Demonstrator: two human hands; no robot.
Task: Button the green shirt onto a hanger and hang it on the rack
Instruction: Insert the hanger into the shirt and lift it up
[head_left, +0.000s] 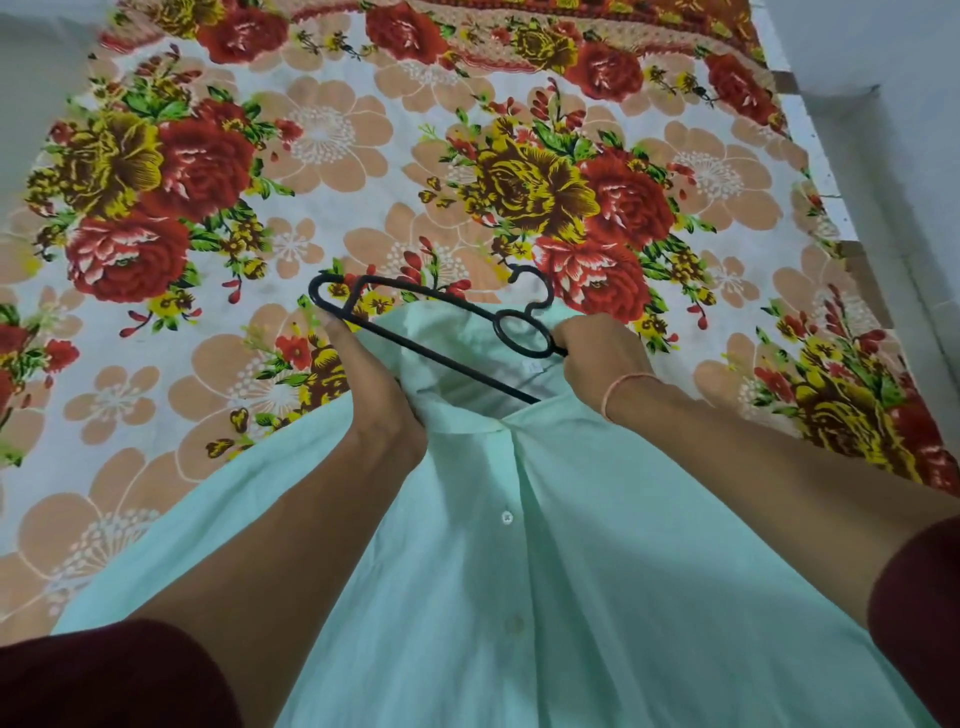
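The pale green shirt (519, 571) lies on the bed, collar away from me, its front placket closed with white buttons down the middle. A black hanger (441, 325) is partly pushed into the collar opening; its left end and hook stick out above the collar, its right end is hidden inside the shirt. My left hand (382, 395) grips the left side of the collar just below the hanger's left arm. My right hand (597, 353) holds the hanger beside its ring, at the right side of the collar.
A floral bedsheet (363, 156) with red, yellow and peach flowers covers the bed. The bed's right edge (831, 197) meets a pale wall and floor. No rack is in view.
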